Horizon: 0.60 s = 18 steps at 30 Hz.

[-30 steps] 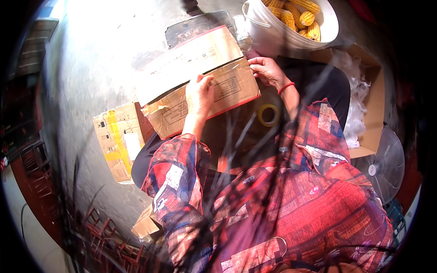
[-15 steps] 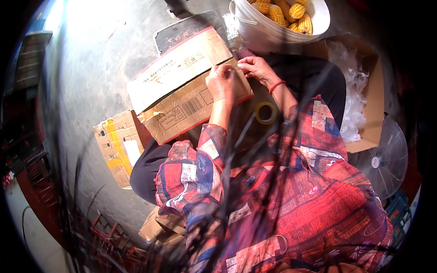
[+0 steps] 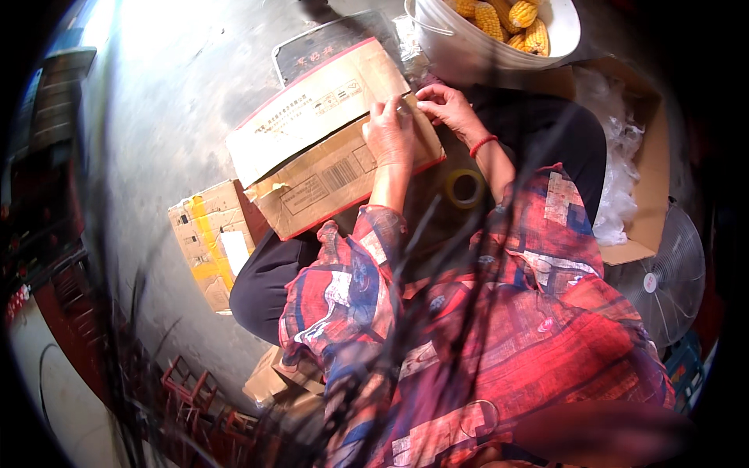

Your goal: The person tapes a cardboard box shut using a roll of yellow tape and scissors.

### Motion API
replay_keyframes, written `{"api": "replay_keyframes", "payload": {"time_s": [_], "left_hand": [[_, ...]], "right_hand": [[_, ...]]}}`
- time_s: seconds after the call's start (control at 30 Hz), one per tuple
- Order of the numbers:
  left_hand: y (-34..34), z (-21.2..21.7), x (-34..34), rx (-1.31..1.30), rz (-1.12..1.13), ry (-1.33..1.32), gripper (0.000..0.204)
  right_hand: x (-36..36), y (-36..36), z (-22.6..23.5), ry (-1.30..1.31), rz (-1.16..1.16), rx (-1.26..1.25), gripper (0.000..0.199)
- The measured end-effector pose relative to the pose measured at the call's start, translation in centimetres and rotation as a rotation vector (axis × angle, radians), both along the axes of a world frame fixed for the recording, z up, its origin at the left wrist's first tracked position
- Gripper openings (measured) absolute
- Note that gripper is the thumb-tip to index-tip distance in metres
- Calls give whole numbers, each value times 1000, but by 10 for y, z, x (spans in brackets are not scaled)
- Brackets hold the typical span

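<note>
A brown cardboard box (image 3: 316,168) with red edges lies tilted in front of me, its top flaps meeting along a dark seam. My left hand (image 3: 390,139) rests on its right part, fingers curled down near the end of the seam. At the box's right end my right hand (image 3: 452,115), with a red bracelet on the wrist, has thumb and forefinger pinched together close to the edge. What either hand's fingertips hold is too small to make out. A roll of yellow tape (image 3: 452,189) sits below the right hand, beside the box.
A white bucket (image 3: 437,58) of corn cobs (image 3: 499,22) stands at the far right. Near it is an open carton (image 3: 654,168) with clear plastic bags (image 3: 612,187), beside a fan (image 3: 671,273). Another taped carton (image 3: 204,242) stands at left. A dark board (image 3: 320,53) lies behind the box.
The whole view has shifted slightly. My left hand has moved a little up the box toward the seam's end, and my right hand's fingers remain at the box's right edge.
</note>
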<state>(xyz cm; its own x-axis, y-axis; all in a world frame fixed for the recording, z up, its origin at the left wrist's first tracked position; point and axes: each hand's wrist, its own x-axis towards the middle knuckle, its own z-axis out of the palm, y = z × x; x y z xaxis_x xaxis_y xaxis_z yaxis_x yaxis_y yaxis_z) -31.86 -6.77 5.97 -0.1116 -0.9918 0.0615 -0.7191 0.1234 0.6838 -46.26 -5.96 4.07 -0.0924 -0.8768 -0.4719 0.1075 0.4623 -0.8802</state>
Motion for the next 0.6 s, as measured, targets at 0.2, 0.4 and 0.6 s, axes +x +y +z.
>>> {"api": "replay_keyframes", "payload": {"time_s": [0.2, 0.4, 0.6], "left_hand": [[-3, 5, 6, 36, -3, 37, 30], [4, 9, 52, -110, 198, 239, 34], [11, -9, 171, -192, 873, 299, 39]], "right_hand": [[3, -3, -11, -3, -4, -79, 8], [-1, -2, -22, 220, 39, -64, 10], [-19, 1, -28, 800, -56, -288, 30]]}}
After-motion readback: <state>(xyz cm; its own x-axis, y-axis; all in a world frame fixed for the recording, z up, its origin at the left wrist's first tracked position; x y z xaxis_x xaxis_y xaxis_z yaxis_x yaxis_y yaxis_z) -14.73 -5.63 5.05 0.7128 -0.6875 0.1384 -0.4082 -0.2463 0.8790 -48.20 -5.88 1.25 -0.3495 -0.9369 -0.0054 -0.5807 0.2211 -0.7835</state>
